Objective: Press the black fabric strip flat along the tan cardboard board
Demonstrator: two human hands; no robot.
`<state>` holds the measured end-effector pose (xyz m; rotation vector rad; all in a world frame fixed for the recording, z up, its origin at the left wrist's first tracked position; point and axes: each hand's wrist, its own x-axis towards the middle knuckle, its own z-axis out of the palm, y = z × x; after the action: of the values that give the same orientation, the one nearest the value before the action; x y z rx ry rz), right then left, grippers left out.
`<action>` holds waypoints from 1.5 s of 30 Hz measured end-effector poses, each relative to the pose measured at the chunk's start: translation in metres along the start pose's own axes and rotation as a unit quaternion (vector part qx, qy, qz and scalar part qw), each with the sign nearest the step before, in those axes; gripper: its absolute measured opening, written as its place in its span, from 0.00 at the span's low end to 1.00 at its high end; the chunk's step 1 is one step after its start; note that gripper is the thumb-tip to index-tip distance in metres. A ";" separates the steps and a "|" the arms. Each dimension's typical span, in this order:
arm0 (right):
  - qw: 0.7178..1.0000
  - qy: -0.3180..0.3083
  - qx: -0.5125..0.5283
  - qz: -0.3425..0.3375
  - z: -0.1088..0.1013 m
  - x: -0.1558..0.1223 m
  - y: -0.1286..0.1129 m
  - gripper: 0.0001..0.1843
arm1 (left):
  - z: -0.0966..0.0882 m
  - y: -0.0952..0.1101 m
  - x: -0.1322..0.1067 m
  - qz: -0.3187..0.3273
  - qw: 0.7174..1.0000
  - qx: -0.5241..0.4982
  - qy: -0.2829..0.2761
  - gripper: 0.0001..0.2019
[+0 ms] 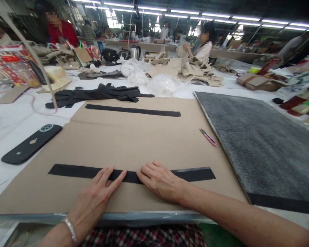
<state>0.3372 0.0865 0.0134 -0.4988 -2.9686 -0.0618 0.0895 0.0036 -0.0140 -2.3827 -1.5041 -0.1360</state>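
A long black strip point(72, 171) of fabric or tape lies flat across a brown sheet point(141, 140) near the table's front edge. My left hand point(94, 193) rests on the strip's middle with fingers stretched and apart. Just to its right, my right hand point(158, 180) has its fingers curled and pressed together on the same strip, covering part of it. The strip's right end shows a shiny upper edge. Farther back on the sheet lies a second, narrower black strip point(134, 110). Pink-handled thread snips point(208, 138) lie at the sheet's right side.
A dark grey felt-like panel point(257, 140) borders the sheet on the right. A black phone point(32, 144) lies at left. Behind are a heap of black strips point(100, 94), clear plastic point(163, 84) and beige scraps point(185, 67). Other people sit or stand farther back.
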 end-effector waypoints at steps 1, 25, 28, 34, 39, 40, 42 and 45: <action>1.000 -0.001 -0.001 0.000 -0.001 -0.002 0.000 0.08 | 0.000 0.000 0.000 0.003 1.000 0.002 -0.002 0.34; 0.998 -0.015 0.011 0.056 -0.008 -0.030 0.003 0.09 | 0.013 -0.034 -0.011 0.025 0.999 -0.014 -0.024 0.37; 0.997 -0.003 0.019 0.070 -0.007 -0.016 -0.003 0.07 | 0.013 -0.060 -0.014 0.026 0.999 -0.028 -0.019 0.34; 0.996 0.015 0.017 0.083 -0.002 0.001 -0.012 0.06 | -0.013 -0.027 0.017 -0.071 0.985 -0.110 0.115 0.22; 0.996 0.026 -0.001 0.086 0.000 -0.001 -0.012 0.08 | 0.000 0.023 0.041 0.012 0.974 -0.213 0.071 0.19; 0.996 0.028 -0.002 0.084 0.001 -0.002 -0.012 0.08 | 0.004 0.025 0.041 0.019 0.975 -0.212 0.063 0.19; 0.997 0.032 0.001 0.076 0.002 -0.006 -0.010 0.08 | 0.010 0.023 0.039 0.034 0.978 -0.203 0.044 0.21; 0.997 0.037 0.001 0.066 0.004 -0.014 -0.008 0.08 | 0.009 0.019 0.034 0.052 0.981 -0.185 0.030 0.23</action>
<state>0.3478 0.0750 0.0076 -0.6760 -2.8553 -0.0620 0.1202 0.0283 -0.0179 -2.7086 -1.4255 -0.4982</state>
